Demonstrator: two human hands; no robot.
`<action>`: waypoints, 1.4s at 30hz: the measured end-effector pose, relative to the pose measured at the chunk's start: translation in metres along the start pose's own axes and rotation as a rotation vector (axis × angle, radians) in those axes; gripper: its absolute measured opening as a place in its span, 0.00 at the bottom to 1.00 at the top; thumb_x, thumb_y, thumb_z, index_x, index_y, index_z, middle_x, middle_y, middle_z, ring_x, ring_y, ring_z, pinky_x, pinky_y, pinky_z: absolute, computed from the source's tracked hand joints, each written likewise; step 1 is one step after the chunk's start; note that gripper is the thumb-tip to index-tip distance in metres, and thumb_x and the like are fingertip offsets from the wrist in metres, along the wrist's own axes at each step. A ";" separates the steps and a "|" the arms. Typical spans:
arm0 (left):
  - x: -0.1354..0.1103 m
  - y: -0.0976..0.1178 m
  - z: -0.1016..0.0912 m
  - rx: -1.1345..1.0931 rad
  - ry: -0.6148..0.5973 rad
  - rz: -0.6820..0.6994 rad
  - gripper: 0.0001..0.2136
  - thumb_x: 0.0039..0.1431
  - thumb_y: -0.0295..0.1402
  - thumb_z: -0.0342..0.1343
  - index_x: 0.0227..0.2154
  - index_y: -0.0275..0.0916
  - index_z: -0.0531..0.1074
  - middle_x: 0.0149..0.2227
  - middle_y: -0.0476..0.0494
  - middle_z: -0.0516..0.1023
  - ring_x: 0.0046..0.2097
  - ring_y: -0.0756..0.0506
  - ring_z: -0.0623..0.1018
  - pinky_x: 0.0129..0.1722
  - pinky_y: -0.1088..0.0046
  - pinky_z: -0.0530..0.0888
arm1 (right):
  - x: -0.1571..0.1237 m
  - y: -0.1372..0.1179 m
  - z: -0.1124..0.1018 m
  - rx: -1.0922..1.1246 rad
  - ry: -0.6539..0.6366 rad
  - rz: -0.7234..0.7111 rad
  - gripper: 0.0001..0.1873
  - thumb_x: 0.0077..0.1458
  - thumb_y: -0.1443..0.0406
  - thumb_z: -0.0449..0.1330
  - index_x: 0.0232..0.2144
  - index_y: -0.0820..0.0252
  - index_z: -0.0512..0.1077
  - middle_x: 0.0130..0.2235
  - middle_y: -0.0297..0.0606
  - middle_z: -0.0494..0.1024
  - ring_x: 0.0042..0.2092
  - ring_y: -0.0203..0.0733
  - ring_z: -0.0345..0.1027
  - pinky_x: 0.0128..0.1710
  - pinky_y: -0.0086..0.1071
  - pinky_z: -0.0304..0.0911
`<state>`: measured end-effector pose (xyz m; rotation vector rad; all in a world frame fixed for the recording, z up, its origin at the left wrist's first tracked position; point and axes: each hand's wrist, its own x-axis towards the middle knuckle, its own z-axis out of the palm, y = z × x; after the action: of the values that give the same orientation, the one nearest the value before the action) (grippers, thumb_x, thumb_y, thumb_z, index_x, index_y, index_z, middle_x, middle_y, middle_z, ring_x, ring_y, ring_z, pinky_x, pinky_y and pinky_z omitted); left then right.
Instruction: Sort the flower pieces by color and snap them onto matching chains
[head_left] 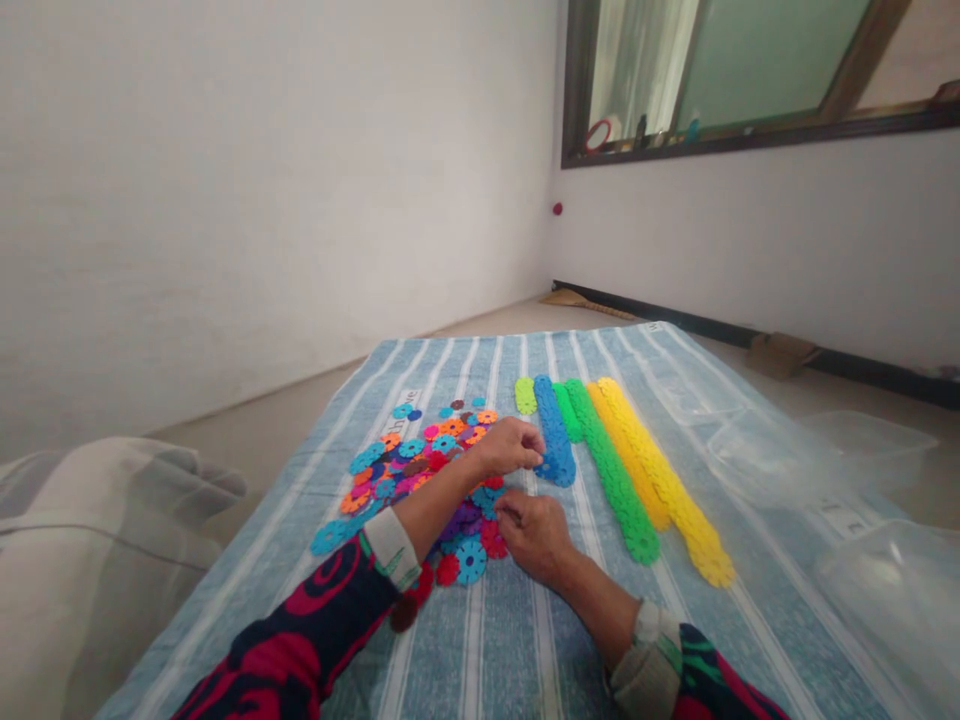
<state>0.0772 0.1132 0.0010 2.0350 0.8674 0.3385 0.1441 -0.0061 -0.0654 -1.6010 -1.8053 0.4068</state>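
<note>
A pile of small coloured plastic discs (405, 470) lies on a blue striped cloth (525, 640). To its right run rows of linked discs: a blue row (553, 440), green rows (615, 480) and yellow rows (660, 480). My left hand (510, 446) reaches across the pile, fingers pinched together at the near end of the blue row. My right hand (534, 535) rests curled on the cloth at the pile's right edge, fingertips touching red and blue discs. What either hand holds is too small to make out.
Clear plastic bags and a transparent container (870, 440) lie at the cloth's right side. A pale cushion or bundle (97, 540) sits at the left. White walls meet behind, with a window (750, 70) at the upper right and cardboard (780, 352) on the floor.
</note>
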 end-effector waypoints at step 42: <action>-0.125 -0.030 0.011 0.794 0.309 -0.109 0.15 0.60 0.37 0.50 0.49 0.41 0.68 0.52 0.38 0.71 0.54 0.40 0.70 0.53 0.61 0.66 | -0.008 0.008 0.004 0.057 -0.024 -0.012 0.13 0.54 0.66 0.51 0.32 0.56 0.77 0.27 0.35 0.79 0.30 0.38 0.71 0.29 0.26 0.53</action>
<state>-0.0198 0.0312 -0.0193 2.6798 1.4674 0.2735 0.1476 -0.0118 -0.0752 -1.5519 -1.8039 0.4704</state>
